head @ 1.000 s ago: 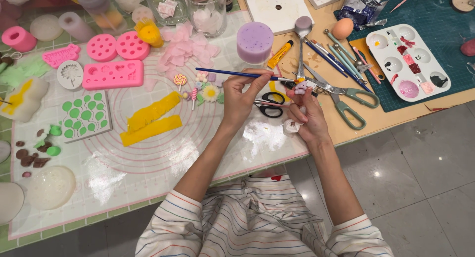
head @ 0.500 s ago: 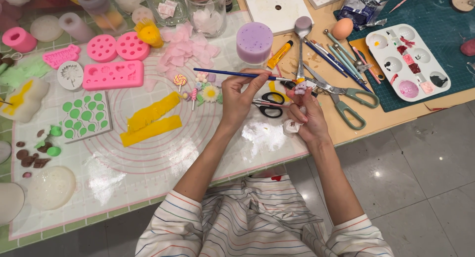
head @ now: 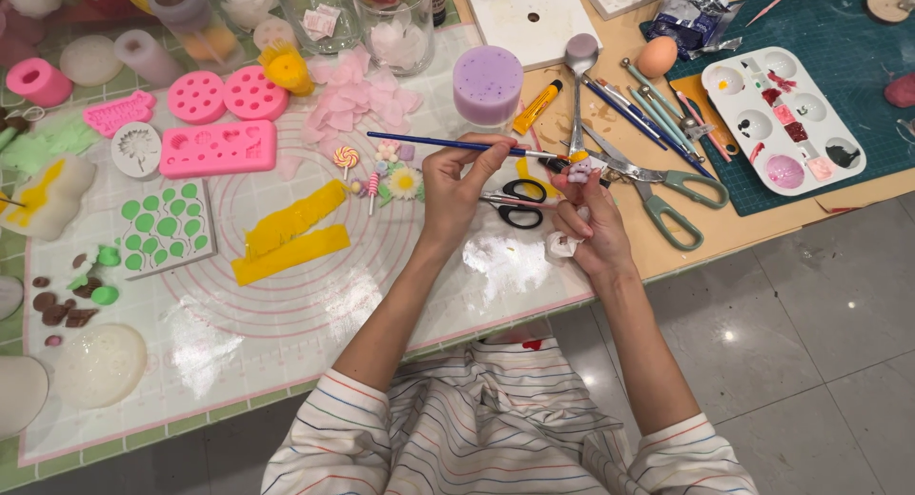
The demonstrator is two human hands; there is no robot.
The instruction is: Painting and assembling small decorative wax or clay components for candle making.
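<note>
1. Yellow strips (head: 291, 236) lie on the pink-edged mat (head: 286, 323) covering the bench (head: 762, 219).
2. The left hand (head: 456, 188) pinches a blue-handled paintbrush (head: 448, 144), fingers closed round its shaft, the tip reaching the small figure.
3. Black scissors (head: 519, 202) lie between the hands.
4. The right hand (head: 589, 223) grips a small pale figure (head: 579, 169) upright in closed fingers, above the bench edge.
5. A white paint palette (head: 782, 119) sits far right.
</note>
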